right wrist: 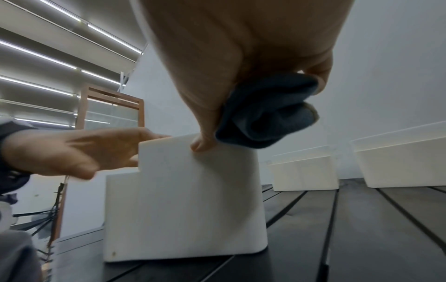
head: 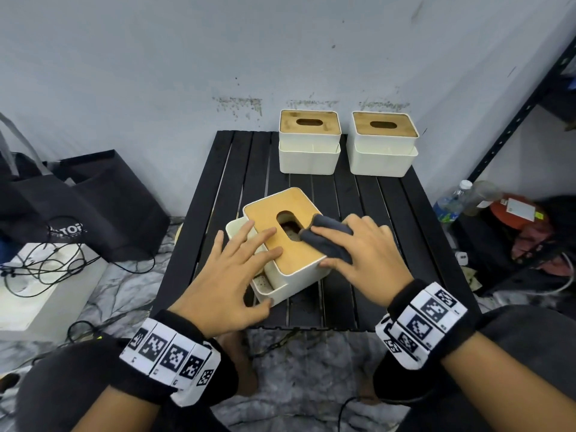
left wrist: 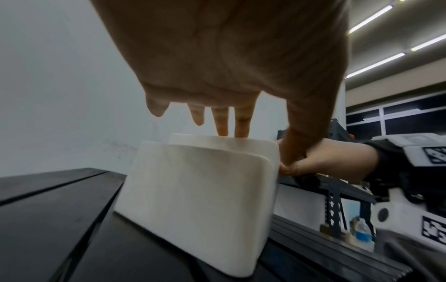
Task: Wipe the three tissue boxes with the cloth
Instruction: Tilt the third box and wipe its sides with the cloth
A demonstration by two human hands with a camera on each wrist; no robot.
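The near tissue box (head: 274, 219), white with a wooden slotted lid, sits turned at an angle on the black slatted table (head: 389, 229). My left hand (head: 230, 275) lies on its left side, straight fingers on the lid and side pocket, thumb at the near corner. My right hand (head: 361, 263) grips a bunched dark grey cloth (head: 327, 244) and presses it on the lid's right part beside the slot. The right wrist view shows the cloth (right wrist: 265, 118) under the fingers above the box (right wrist: 183, 200). Two more tissue boxes (head: 308, 141) (head: 383, 145) stand side by side at the table's back.
Black bags (head: 93, 207) and a white block with loose cables (head: 37, 285) lie on the floor to the left. A black metal shelf (head: 530, 120) stands to the right, with a water bottle (head: 452, 201) and clutter at its foot. A wall is close behind the table.
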